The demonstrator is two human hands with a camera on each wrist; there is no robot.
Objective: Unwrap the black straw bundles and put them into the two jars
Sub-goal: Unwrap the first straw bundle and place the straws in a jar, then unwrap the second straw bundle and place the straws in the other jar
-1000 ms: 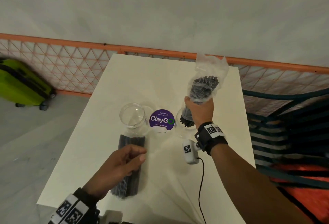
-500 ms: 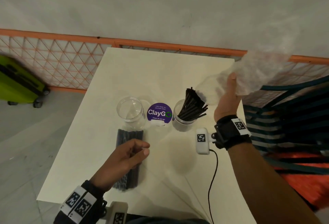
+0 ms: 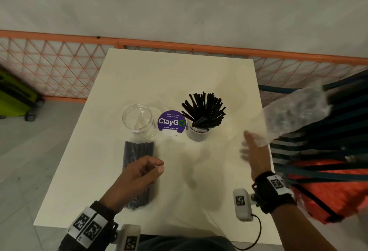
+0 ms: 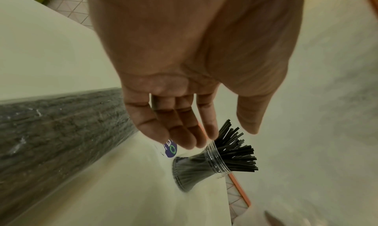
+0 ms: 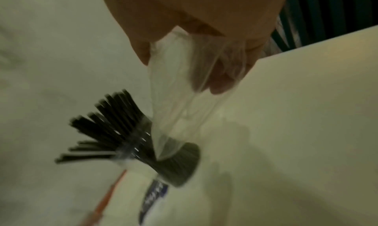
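Two clear jars stand mid-table. The left jar [image 3: 139,120] is empty; the right jar [image 3: 199,133] [image 4: 212,163] [image 5: 163,158] holds a fan of loose black straws [image 3: 205,109]. A wrapped black straw bundle [image 3: 137,151] [image 4: 57,132] lies flat in front of the left jar. My left hand [image 3: 159,168] [image 4: 220,135] hovers over the bundle's near half, fingers relaxed and holding nothing. My right hand [image 3: 251,143] [image 5: 204,71], blurred, is right of the filled jar and grips the empty clear plastic wrapper [image 3: 294,115] [image 5: 184,100], which trails out past the table's right edge.
A purple round "ClayGo" sign [image 3: 171,122] stands between the jars. The white table [image 3: 179,75] has an orange mesh fence [image 3: 59,67] behind it. A green suitcase [image 3: 14,99] is on the floor at left. An orange bag with dark straps [image 3: 328,187] sits close on the right.
My right hand pulled the wrapper up off the straws, which stayed in the right jar and fanned out, then swung the empty wrapper right and lower. The left hand barely moved.
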